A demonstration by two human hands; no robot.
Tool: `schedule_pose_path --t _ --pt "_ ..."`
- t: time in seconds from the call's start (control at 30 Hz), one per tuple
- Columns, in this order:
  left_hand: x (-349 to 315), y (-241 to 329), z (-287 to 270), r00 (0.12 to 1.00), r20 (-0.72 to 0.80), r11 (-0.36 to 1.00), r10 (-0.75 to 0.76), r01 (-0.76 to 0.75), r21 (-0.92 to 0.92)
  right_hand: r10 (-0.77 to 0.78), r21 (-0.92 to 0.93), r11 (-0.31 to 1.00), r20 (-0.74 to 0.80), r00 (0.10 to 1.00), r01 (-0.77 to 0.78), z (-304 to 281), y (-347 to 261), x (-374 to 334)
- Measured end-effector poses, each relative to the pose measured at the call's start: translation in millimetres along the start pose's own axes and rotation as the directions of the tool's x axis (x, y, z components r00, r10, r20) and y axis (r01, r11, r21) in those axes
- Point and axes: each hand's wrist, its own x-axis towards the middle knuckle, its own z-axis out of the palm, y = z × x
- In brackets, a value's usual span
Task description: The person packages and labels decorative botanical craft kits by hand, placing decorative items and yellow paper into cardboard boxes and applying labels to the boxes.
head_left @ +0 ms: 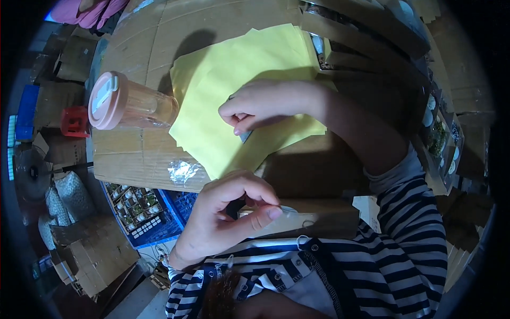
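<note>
A loose pile of yellow paper sheets (212, 80) lies fanned out on the cardboard-covered table. My right hand (260, 106) reaches over the pile from the right, fingers curled in and pinched together. Below its fingertips shows a small grey-blue pointed piece (245, 136), too small to name. Nearer my body, my left hand (223, 215) is raised in front of the table's near edge. Its thumb and forefinger pinch a small thin pale piece (288, 209), whose kind I cannot make out.
A clear cup with a pink lid (109, 101) stands left of the paper. Open cardboard boxes (366, 32) holding small items crowd the right side. Below the table's left edge sits a blue crate (170, 212). A red stool (75, 121) and a fan (34, 171) are farther left.
</note>
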Motion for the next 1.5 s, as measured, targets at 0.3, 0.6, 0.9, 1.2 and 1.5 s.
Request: schedule_pose_path --t 0.3,0.6,0.9,1.2,1.5 --pt "3 5 21 0.985 0.156 0.961 -0.066 0.021 0.277 -0.028 -0.145 0.989 -0.027 0.999 0.023 1 -19 -3" --pt "-2 13 36 0.991 -0.08 0.825 0.111 -0.047 0.564 -0.049 -0.139 0.989 -0.038 0.998 0.043 -1 -15 -1" --pt "-10 11 35 0.964 0.224 0.622 0.143 -0.264 0.737 -0.047 -0.162 0.986 -0.042 0.998 0.039 -4 -18 -1" --pt "-24 63 -1 0.665 0.299 0.504 0.684 -0.727 0.466 0.002 -0.086 0.996 0.02 1.0 -0.001 0 -12 -2" --pt "-31 135 19 0.482 0.462 0.122 0.745 -0.779 0.615 -0.013 -0.196 0.98 0.047 0.999 0.022 -8 -18 1"
